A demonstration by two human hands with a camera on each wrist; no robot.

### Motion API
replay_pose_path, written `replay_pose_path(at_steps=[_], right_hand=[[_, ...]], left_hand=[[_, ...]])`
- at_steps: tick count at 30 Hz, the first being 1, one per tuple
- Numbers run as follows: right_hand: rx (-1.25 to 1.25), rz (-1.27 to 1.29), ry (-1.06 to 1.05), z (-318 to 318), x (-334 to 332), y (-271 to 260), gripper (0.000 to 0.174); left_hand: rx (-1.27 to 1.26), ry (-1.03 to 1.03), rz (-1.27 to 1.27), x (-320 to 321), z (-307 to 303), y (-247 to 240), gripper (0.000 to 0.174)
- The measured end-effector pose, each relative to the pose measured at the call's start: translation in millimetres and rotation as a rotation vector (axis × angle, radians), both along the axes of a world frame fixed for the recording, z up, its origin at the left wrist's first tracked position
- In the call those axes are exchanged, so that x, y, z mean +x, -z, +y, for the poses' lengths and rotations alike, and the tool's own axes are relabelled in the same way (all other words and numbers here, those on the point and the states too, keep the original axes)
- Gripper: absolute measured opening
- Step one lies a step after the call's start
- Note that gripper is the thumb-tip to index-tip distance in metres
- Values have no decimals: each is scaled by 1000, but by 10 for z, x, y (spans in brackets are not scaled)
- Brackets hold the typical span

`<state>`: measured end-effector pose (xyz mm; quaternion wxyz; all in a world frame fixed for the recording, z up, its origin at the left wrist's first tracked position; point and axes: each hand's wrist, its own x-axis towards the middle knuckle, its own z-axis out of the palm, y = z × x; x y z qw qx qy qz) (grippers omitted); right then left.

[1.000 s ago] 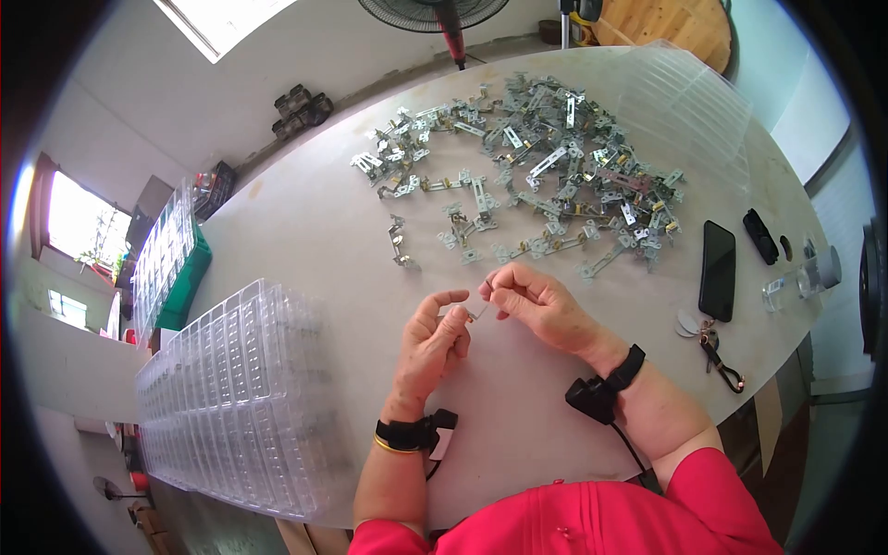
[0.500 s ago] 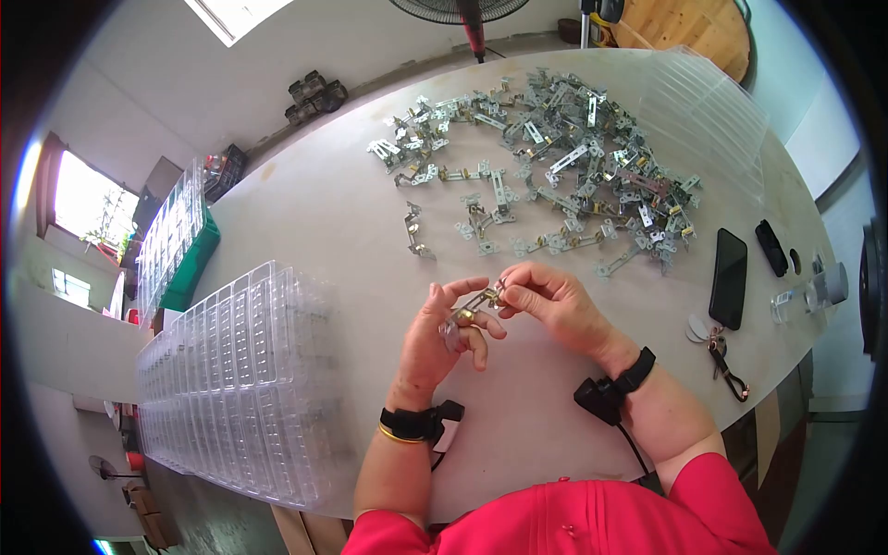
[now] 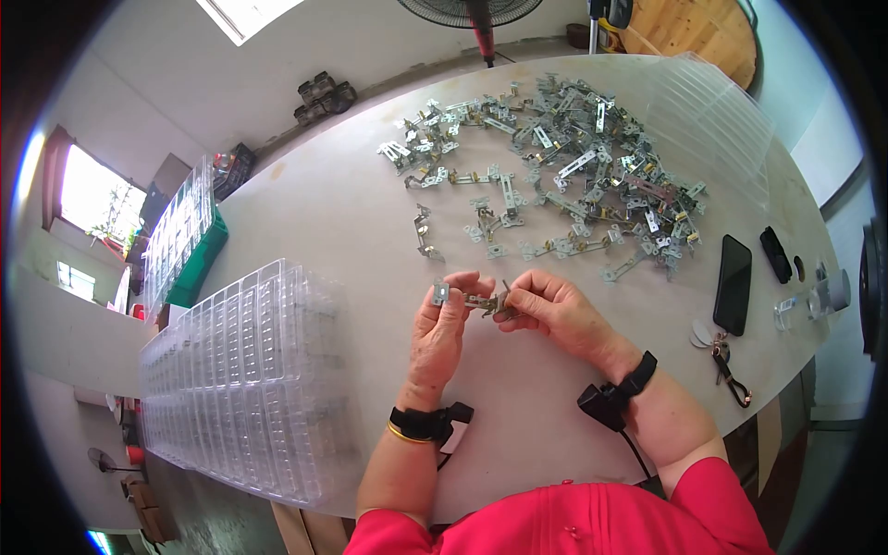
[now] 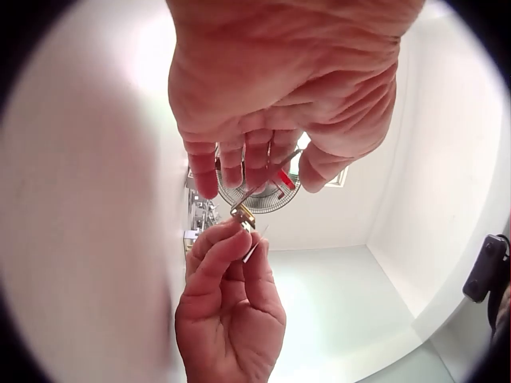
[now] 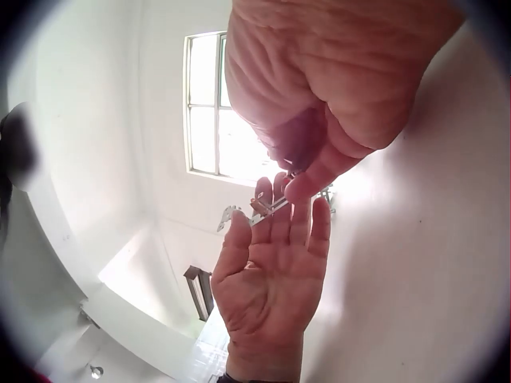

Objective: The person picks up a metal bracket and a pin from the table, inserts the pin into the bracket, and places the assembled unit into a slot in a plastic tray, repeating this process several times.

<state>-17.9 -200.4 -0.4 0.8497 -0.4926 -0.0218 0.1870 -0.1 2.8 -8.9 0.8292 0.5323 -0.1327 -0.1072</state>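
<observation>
Both hands hold one thin metal bracket (image 3: 475, 302) with a brass-coloured piece on it, raised over the table. My left hand (image 3: 437, 344) steadies its left part between thumb and fingers; a flat square end plate sticks up past the thumb. At the bracket's other end, my right hand (image 3: 558, 314) pinches it with thumb and forefinger. In the left wrist view the brass-coloured piece (image 4: 243, 214) shows just above the right fingertips. The right wrist view has the bracket lying across the left hand's fairly straight fingers (image 5: 281, 231). The right fingertips partly hide the bracket's right end.
A heap of similar brackets (image 3: 601, 166) covers the table's far side, one bracket (image 3: 424, 231) apart at its left. Stacked clear plastic trays (image 3: 222, 388) stand at left, a green box (image 3: 201, 259) behind. At right lie a phone (image 3: 733, 285), keys (image 3: 721, 356) and a clear bottle (image 3: 823, 296).
The bracket has turned in the hands, its end plate now up beside the left thumb. The left fingers spread half a second ago and have closed in again. The head view has shifted slightly.
</observation>
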Motion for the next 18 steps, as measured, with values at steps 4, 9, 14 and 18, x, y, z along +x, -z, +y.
replay_pose_path(at_steps=[4,9,14,18], right_hand=[[-89,21,12,32,0,-19,19],[-220,-134,88,124,-25,72,16],[-348,-154,76,126,-127,-146,13],[-347,-161,59,137,-145,-148,13]], left_hand=[[58,-8,56,-5,29,-14,33],[176,-50,28,-43,-6,-120,29],[289,-31,26,-35,13,-133,28],[301,3,69,-42,5,-116,25]])
